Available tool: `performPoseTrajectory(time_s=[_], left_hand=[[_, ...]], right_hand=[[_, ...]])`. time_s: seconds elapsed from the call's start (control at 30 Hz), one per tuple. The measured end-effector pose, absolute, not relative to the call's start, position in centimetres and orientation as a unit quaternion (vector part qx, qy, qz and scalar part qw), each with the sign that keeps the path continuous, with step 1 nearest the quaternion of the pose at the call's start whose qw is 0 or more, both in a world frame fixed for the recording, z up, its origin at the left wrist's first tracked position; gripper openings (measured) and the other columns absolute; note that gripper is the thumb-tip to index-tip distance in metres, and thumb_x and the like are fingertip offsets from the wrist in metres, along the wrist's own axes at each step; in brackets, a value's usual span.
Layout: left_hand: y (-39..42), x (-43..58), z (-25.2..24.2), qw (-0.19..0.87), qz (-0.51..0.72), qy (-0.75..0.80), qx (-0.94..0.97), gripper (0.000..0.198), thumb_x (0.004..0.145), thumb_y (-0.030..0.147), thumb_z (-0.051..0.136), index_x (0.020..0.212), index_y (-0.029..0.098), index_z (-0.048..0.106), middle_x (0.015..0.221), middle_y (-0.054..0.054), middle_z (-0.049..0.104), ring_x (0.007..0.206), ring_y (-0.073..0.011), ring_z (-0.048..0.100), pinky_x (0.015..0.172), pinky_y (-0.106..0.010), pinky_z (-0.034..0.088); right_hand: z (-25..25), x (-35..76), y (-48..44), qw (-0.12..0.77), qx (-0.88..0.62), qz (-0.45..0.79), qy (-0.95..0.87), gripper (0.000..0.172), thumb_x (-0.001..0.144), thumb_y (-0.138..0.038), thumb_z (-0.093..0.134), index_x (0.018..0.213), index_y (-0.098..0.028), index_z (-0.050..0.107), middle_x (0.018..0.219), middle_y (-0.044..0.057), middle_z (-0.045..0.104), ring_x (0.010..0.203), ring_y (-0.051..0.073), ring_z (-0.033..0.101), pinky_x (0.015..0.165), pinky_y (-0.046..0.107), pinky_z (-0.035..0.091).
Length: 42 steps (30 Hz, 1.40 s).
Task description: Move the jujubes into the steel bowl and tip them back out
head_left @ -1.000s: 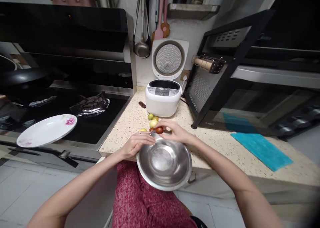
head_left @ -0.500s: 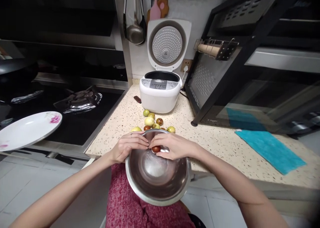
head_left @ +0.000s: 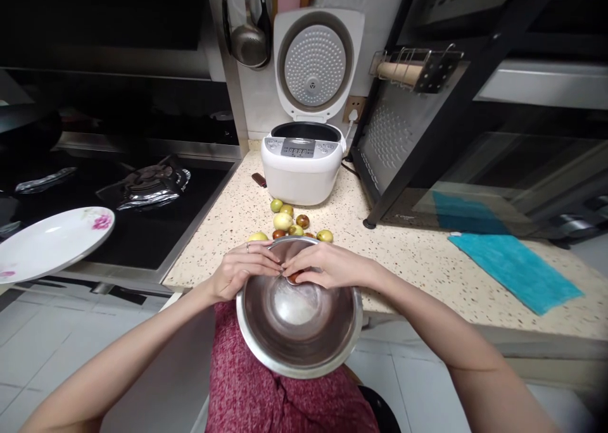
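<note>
My right hand (head_left: 327, 266) is closed around a reddish-brown jujube (head_left: 294, 277), which shows only in part between thumb and fingers. My left hand (head_left: 247, 267), with a ring on one finger, is closed too. Its fingertips meet those of the right hand beside the fruit, and whatever they pinch is hidden. Under both hands a steel bowl (head_left: 304, 354) leans at the counter's edge over my lap, its inner wall bare and shiny. Several green, yellowish and brown jujubes (head_left: 282, 221) lie on the counter just behind the bowl's far rim.
A white rice cooker (head_left: 301, 176) with its lid raised stands behind the fruit. At left, a flowered plate (head_left: 52, 243) sits by the gas stove (head_left: 154, 183). On the right are a black rack (head_left: 403, 167) and a turquoise cloth (head_left: 517, 271) on the counter (head_left: 389, 262).
The view has tilted slightly down, so the background sits higher. Both hands stay together over the bowl, and the right fingers now cover more of the jujube.
</note>
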State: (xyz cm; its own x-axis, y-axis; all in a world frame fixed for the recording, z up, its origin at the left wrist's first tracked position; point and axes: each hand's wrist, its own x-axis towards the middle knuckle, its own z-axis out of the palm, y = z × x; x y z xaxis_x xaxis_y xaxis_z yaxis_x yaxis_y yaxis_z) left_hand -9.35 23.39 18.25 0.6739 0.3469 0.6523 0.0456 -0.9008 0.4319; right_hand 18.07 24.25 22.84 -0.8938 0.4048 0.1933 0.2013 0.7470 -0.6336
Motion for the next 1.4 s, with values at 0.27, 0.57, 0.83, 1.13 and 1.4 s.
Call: performPoseTrajectory(time_s=[0.27, 0.57, 0.83, 1.13, 1.4], left_hand=[[23.4, -9.4, 18.5, 0.192, 0.375, 0.112, 0.900, 0.071, 0.111, 0.049, 0.014, 0.117, 0.020, 0.078, 0.110, -0.008, 0.082, 0.112, -0.0232, 0.074, 0.117, -0.048, 0.047], [23.3, -9.3, 18.7, 0.181, 0.361, 0.099, 0.909, 0.067, 0.111, 0.048, 0.017, 0.120, 0.019, 0.077, 0.111, -0.009, 0.082, 0.113, -0.0236, 0.074, 0.111, -0.047, 0.051], [23.4, -9.1, 18.7, 0.181, 0.375, 0.085, 0.905, 0.064, 0.111, 0.046, 0.019, 0.121, 0.019, 0.076, 0.112, -0.009, 0.081, 0.114, -0.0237, 0.074, 0.114, -0.049, 0.049], [23.6, -9.3, 18.5, 0.172, 0.363, 0.082, 0.912, 0.067, 0.112, 0.047, 0.016, 0.120, 0.018, 0.076, 0.112, -0.010, 0.081, 0.115, -0.0238, 0.073, 0.114, -0.049, 0.048], [23.4, -9.2, 18.8, 0.185, 0.367, 0.084, 0.908, 0.067, 0.112, 0.046, 0.017, 0.118, 0.016, 0.076, 0.113, -0.011, 0.081, 0.115, -0.0237, 0.073, 0.115, -0.049, 0.045]], right_hand=[[22.4, 18.1, 24.8, 0.213, -0.149, 0.288, -0.922, 0.015, 0.097, -0.015, 0.068, 0.102, -0.021, 0.081, 0.113, 0.006, 0.080, 0.106, 0.019, 0.073, 0.096, 0.038, 0.059], [23.7, 18.8, 25.5, 0.285, -0.170, 0.291, -0.897, 0.014, 0.099, -0.023, 0.068, 0.107, -0.023, 0.079, 0.108, 0.005, 0.080, 0.101, 0.020, 0.073, 0.094, 0.040, 0.058], [24.4, 23.0, 29.2, 0.250, -0.357, 0.148, -0.888, 0.018, 0.097, -0.020, 0.064, 0.108, -0.019, 0.078, 0.110, 0.011, 0.077, 0.106, 0.029, 0.069, 0.097, 0.045, 0.051], [24.1, 23.5, 30.0, 0.159, -0.375, 0.222, -0.886, 0.021, 0.093, -0.024, 0.070, 0.111, -0.020, 0.079, 0.110, 0.009, 0.078, 0.095, 0.023, 0.071, 0.083, 0.033, 0.051], [23.3, 23.5, 30.3, 0.085, -0.339, 0.241, -0.905, 0.031, 0.085, -0.019, 0.074, 0.115, -0.018, 0.078, 0.112, 0.010, 0.078, 0.100, 0.026, 0.071, 0.089, 0.033, 0.051]])
